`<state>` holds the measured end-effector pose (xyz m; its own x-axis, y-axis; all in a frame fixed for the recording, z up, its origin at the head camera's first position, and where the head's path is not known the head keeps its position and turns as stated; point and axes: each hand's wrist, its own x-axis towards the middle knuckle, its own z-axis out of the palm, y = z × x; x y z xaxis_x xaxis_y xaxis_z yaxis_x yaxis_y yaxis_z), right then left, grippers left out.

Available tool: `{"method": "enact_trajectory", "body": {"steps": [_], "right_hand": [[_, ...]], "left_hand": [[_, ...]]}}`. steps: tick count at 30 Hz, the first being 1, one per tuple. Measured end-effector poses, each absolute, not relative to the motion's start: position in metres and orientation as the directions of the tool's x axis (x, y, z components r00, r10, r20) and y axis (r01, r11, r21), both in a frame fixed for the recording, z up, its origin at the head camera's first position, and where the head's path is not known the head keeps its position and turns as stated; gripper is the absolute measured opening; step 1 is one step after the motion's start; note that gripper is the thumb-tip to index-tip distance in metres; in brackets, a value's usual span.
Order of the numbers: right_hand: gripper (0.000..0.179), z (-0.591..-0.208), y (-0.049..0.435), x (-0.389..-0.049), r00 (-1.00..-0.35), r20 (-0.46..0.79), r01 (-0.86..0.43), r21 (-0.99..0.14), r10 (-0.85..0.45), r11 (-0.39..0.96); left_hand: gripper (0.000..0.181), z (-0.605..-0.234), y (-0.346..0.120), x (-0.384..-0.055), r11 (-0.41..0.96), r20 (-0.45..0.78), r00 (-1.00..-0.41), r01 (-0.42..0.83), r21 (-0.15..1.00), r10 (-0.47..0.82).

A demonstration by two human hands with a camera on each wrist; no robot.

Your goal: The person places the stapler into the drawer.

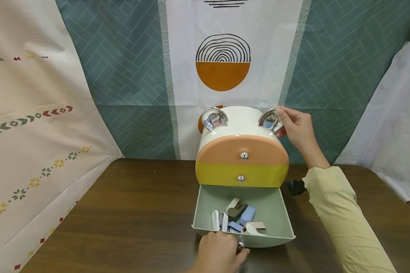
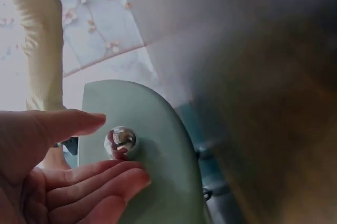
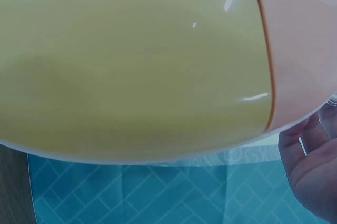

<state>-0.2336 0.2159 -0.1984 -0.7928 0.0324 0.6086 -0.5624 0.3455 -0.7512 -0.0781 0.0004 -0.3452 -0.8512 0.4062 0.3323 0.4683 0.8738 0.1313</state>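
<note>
A rounded tabletop drawer box [image 1: 243,125] has orange and yellow drawer fronts, each with a silver knob, and two silver ear-shaped pieces on top. Its green bottom drawer [image 1: 273,212] stands pulled out, with several small stapler-like items [image 1: 237,210] in white, dark grey, blue and beige inside. My left hand [image 1: 218,252] is at the drawer's front. The left wrist view shows its thumb and straight fingers either side of the silver knob [image 2: 121,142], with gaps around it. My right hand [image 1: 295,127] grips the right silver ear [image 1: 270,120], thumb in front and fingers behind.
The box stands on a dark brown wooden table [image 1: 140,204]. Behind it hangs a patterned teal and white cloth [image 1: 130,76], with pale cloths at both sides. A small black object [image 1: 295,187] shows beside the right sleeve.
</note>
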Motion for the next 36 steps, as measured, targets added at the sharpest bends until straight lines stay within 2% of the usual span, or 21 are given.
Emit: {"method": "enact_trajectory", "body": {"steps": [6,11,17,23,36], "right_hand": [[0.038,-0.197,0.216,-0.234,-0.792,0.610,-0.568,-0.756,0.035,0.325],[0.038,-0.200,0.220,-0.239,-0.797,0.603,-0.557,-0.758,0.040,0.338],[0.038,-0.208,0.227,-0.252,-0.803,0.595,-0.543,-0.758,0.042,0.362],[0.039,-0.203,0.220,-0.242,-0.808,0.588,-0.542,-0.761,0.026,0.355],[0.038,-0.198,0.216,-0.234,-0.795,0.606,-0.561,-0.750,0.025,0.351]], "left_hand": [[0.041,-0.346,0.011,-0.076,0.905,0.353,-0.841,0.423,-0.044,0.410],[0.036,-0.347,0.016,-0.077,0.903,0.377,-0.824,0.416,-0.104,0.423],[0.038,-0.345,0.017,-0.078,0.894,0.421,-0.797,0.438,-0.093,0.434],[0.043,-0.348,0.018,-0.088,0.901,0.557,-0.732,0.427,-0.074,0.392],[0.051,-0.350,0.020,-0.119,0.904,0.586,-0.740,0.427,0.031,0.329]]}}
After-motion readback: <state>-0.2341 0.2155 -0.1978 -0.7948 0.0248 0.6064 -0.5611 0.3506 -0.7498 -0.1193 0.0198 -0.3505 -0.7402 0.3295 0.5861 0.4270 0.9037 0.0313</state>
